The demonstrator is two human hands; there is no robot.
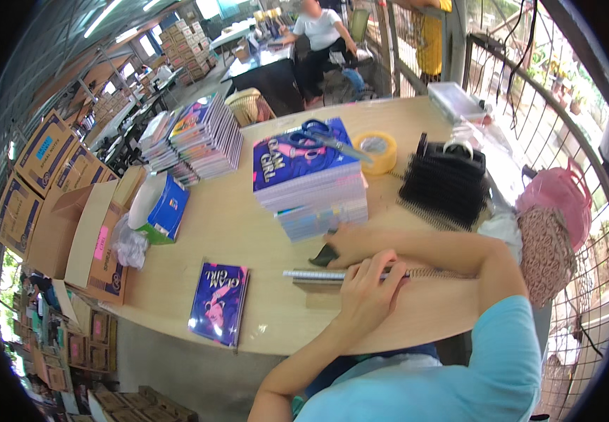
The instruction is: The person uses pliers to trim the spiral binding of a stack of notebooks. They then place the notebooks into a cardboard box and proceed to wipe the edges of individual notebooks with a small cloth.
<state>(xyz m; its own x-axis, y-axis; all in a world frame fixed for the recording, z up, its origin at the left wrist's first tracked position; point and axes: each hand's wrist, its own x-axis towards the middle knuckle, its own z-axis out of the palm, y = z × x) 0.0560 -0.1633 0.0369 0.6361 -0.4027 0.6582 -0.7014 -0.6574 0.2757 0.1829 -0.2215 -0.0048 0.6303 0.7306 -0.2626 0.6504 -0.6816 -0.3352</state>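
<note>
A notebook (311, 275) lies edge-on in front of me on a pale wooden block (324, 299). My left hand (371, 290) is closed over it, the fingers bent across its bound edge. A thin dark wire coil (434, 273) runs out to the right from that edge. Just beyond the notebook, my right hand (346, 246) is closed around a small black tool (324, 255); its kind is mostly hidden by the fingers. Behind this hand stands a tall stack of purple-covered notebooks (322, 200), with blue-handled scissors (329, 138) lying on top.
A finished-looking spiral notebook (218, 304) lies at the left front. Tape (376, 151) and a heap of black coils (445, 179) are beyond my arm. Stacked notebooks (206, 133), a blue box (167, 207) and cartons (97, 239) stand left. A pink bag (556, 200) hangs right.
</note>
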